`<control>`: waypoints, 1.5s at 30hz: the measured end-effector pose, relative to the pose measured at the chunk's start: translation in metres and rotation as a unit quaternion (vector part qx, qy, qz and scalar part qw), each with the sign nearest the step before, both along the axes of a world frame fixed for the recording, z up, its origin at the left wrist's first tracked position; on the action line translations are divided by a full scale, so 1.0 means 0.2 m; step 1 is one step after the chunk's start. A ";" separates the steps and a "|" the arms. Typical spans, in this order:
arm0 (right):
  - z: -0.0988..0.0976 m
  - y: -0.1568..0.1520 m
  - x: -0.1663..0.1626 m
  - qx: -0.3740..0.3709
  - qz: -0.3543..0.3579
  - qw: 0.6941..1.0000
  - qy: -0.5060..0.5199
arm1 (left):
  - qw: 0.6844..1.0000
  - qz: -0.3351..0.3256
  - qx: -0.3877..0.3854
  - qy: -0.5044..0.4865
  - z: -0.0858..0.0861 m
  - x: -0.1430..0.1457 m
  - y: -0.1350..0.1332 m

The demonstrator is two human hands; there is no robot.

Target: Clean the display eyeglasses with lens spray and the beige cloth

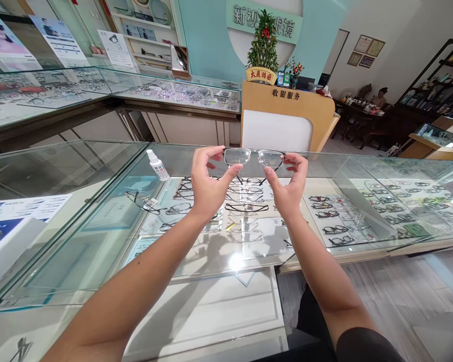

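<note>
A pair of eyeglasses [254, 151] with thin dark frames is held up above the glass counter, its lenses upright and its temples reaching down toward me. My left hand [208, 178] grips the left end of the frame between thumb and fingers. At the right end, my right hand [290, 186] pinches the frame the same way. Below the hands, several glasses lie in the display case, among them a dark pair [246, 207]. On the glass top, left of my left hand, stands a white spray bottle [158, 165]. Another pair of glasses [145, 202] lies farther left.
The glass display counter [196, 271] runs across in front of me. Several eyeglasses fill a tray [334, 221] at right. Behind stands a wooden cashier desk [290, 100] bearing a plant [263, 45]. A person [380, 98] sits at the far right. A white-blue box [11, 241] is at left.
</note>
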State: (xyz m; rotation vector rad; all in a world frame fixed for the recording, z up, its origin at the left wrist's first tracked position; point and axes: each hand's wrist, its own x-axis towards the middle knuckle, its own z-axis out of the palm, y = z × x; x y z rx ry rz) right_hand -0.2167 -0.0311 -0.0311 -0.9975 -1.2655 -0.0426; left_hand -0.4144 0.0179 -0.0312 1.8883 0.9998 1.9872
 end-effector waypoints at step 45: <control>-0.02 0.02 -0.01 -0.045 0.087 0.994 0.053 | 0.994 0.034 0.107 0.001 0.00 0.01 -0.02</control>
